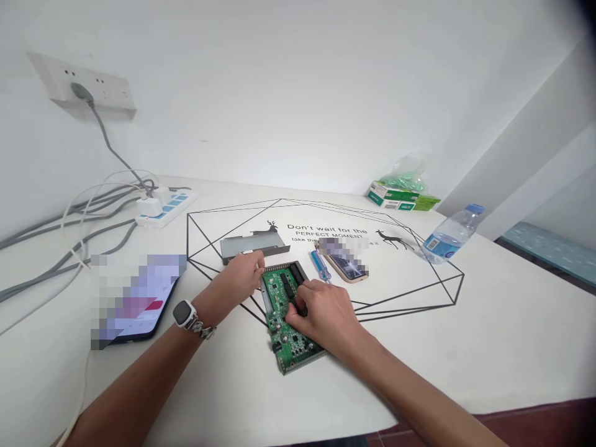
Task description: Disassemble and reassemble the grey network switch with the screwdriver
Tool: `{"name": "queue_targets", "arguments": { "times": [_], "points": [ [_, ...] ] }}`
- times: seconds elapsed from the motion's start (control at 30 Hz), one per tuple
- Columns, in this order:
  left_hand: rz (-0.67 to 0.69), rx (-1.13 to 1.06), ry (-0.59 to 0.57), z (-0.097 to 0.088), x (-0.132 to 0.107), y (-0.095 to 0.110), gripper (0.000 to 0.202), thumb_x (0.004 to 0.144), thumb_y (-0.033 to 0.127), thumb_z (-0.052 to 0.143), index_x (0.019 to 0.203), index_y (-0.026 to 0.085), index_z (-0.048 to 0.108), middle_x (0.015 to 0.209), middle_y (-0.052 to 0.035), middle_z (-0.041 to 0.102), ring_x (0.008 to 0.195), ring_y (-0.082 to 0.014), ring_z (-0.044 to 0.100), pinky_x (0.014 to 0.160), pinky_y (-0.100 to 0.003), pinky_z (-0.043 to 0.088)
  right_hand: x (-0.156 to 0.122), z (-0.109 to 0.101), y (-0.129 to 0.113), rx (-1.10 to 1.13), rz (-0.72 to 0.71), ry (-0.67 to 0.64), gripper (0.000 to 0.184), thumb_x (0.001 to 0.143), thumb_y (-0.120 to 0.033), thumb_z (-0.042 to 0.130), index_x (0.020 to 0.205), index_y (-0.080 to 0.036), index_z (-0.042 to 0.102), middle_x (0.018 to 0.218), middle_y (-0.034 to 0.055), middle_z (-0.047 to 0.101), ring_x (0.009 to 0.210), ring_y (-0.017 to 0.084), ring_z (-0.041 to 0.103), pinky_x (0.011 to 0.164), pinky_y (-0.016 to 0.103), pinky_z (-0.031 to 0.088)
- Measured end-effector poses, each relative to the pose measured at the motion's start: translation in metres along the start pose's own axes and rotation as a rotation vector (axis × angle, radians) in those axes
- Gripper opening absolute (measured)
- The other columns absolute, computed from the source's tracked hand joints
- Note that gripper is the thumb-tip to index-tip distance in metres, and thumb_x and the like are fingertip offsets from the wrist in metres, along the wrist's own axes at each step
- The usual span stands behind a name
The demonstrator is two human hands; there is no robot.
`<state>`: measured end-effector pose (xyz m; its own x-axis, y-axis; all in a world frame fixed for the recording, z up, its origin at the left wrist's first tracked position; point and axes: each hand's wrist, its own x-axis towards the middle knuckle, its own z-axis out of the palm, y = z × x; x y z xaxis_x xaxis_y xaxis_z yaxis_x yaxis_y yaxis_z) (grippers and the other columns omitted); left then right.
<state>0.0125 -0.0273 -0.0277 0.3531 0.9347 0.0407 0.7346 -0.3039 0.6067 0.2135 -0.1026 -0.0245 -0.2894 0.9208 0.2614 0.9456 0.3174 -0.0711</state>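
A green circuit board [285, 323] lies flat in a grey metal frame on the white table [488, 335]. My right hand [321, 313] rests on the board's right side with its fingers curled down onto the black chips in the middle. My left hand [239, 276], with a watch on the wrist, is closed in a pinch at the board's upper left corner; what it holds is too small to make out. A grey metal cover [254, 247] lies just behind my left hand.
A blue-handled screwdriver [321, 266] and a phone [347, 264] lie right of the board. Another phone [135, 301] lies at the left. A power strip [165, 205] with grey cables sits at the back left, a water bottle [449, 236] and a green box [403, 195] at the back right.
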Motion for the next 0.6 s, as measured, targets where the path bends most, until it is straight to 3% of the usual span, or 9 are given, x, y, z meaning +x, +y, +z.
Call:
{"name": "queue_targets", "arguments": {
  "times": [0.1,0.23,0.37,0.6],
  "points": [
    [-0.021,0.015,-0.009,-0.001,-0.0007,0.0029,0.012,0.095,0.023,0.04,0.089,0.022,0.051,0.066,0.0004,0.066,0.053,-0.0173,0.06,0.05,-0.027,0.038,-0.0008,0.0003,-0.0001,-0.064,-0.058,0.006,0.025,0.086,-0.038,0.057,0.072,-0.019,0.06,0.073,0.0041,0.066,0.07,0.018,0.059,0.056,0.033,0.017],
    [-0.009,0.04,0.004,-0.001,-0.0012,0.0039,0.014,0.094,0.022,0.039,0.087,0.021,0.051,0.065,-0.0002,0.065,0.054,-0.017,0.061,0.051,-0.026,0.038,0.0,0.002,-0.0012,-0.093,-0.142,-0.005,0.02,0.088,-0.029,0.053,0.073,-0.018,0.061,0.074,0.0046,0.067,0.074,0.019,0.06,0.057,0.034,0.017],
    [0.015,0.036,0.012,0.0009,0.0003,-0.0001,0.015,0.094,0.022,0.038,0.088,0.021,0.052,0.066,-0.0004,0.065,0.054,-0.0168,0.061,0.05,-0.026,0.037,0.0018,0.0029,-0.0032,-0.083,-0.072,-0.017,0.021,0.087,-0.028,0.052,0.071,-0.018,0.06,0.074,0.0051,0.068,0.071,0.018,0.06,0.056,0.034,0.016],
    [-0.067,-0.004,-0.019,-0.0002,0.0025,0.0006,0.013,0.093,0.023,0.04,0.09,0.022,0.052,0.069,-0.0006,0.066,0.054,-0.0172,0.063,0.05,-0.025,0.042,0.004,-0.0042,-0.0014,-0.041,0.04,-0.085,0.023,0.083,-0.032,0.057,0.064,-0.019,0.054,0.072,0.0046,0.068,0.068,0.018,0.059,0.055,0.032,0.016]
  ]
}}
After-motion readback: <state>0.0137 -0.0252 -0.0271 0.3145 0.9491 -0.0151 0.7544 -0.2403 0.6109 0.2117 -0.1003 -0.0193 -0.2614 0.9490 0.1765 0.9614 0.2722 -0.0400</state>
